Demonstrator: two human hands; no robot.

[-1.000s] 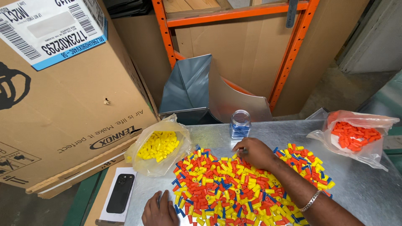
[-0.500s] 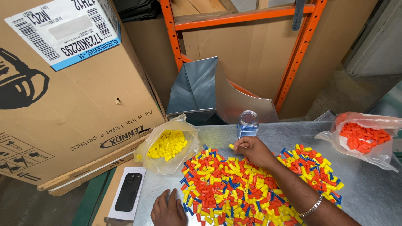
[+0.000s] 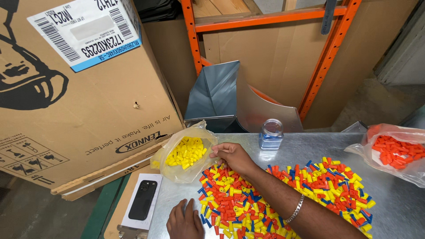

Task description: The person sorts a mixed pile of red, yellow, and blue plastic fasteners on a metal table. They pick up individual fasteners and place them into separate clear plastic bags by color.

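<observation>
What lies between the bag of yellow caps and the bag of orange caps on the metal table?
In the head view, between the yellow bag and orange bag lie the right hand, a small clear jar and mixed caps.

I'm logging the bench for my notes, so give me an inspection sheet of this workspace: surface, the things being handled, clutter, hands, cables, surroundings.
Surface: metal table, bare along its far edge.
Things in hand: mixed pile of red, yellow and blue caps spread across the table; open bag of yellow caps at the left edge; bag of orange caps at the right.
Clutter: clear jar of blue caps behind the pile; black phone on a white sheet beside the table.
Hands: right hand at the mouth of the yellow bag, fingers pinched; whether it holds a cap cannot be told. Left hand flat on the table.
Cables: nothing seen.
Surroundings: large cardboard box on the left, orange rack and sheet-metal duct piece behind.
</observation>
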